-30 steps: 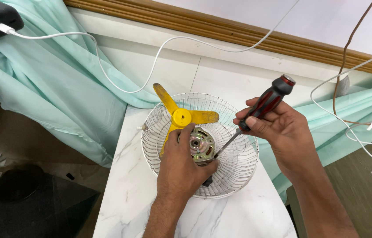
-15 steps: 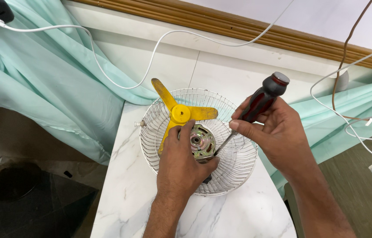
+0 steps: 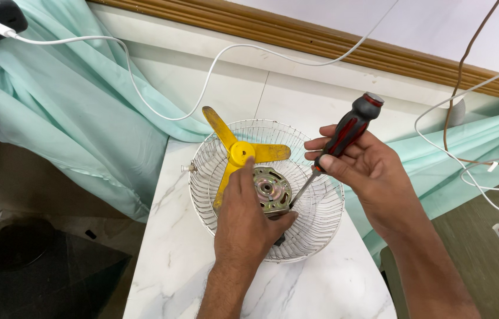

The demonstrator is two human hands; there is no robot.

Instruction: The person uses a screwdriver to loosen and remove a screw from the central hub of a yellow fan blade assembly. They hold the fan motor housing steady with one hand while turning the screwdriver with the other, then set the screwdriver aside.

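Left hand: our left hand [image 3: 248, 227] rests on the fan motor [image 3: 270, 190], fingers [image 3: 246, 179] curled round its near side and gripping it; the thumb lies along the motor's right edge.
Right hand: our right hand [image 3: 363, 171] is closed around the handle of a screwdriver [image 3: 337, 144], fingers wrapped on the black and red grip.
Screwdriver: it slants down to the left, its metal shaft reaching the motor's right edge; we cannot tell whether the tip sits in a screw.
Fan motor: a round metal housing with a central shaft hole, lying inside the wire fan guard [image 3: 320, 215], a little left of its middle.
Fan blade: a yellow three-bladed propeller [image 3: 239, 152] lies in the guard's far left part, just beside the motor, one blade passing under our left fingers.
Fan guard: a white wire basket sitting on the far end of the counter [image 3: 173, 254], its rim overhanging the counter's right edge.
Counter: white marble with grey veins, narrow.
Surroundings: pale green cloth [image 3: 78, 112] hangs off to the left and right of the counter; a white cable [image 3: 161, 106] trails across it behind the guard.
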